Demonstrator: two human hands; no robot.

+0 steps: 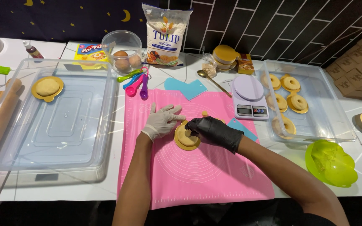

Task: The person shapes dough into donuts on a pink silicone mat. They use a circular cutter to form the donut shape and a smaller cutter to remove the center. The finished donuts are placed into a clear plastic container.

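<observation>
Mid pink mat point(214, 175): right hand point(212, 130) clamped on dough round point(186, 136) atop gold disc point(186, 144); left hand point(162, 120) flat, fingers apart, steadying. Risk: uneven push tears dough or skids disc.

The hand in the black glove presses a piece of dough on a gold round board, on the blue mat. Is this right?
Not quite: the head view shows a pink mat, not a blue one. The rest holds: the hand in the black glove presses the piece of dough on the gold round board.
</observation>
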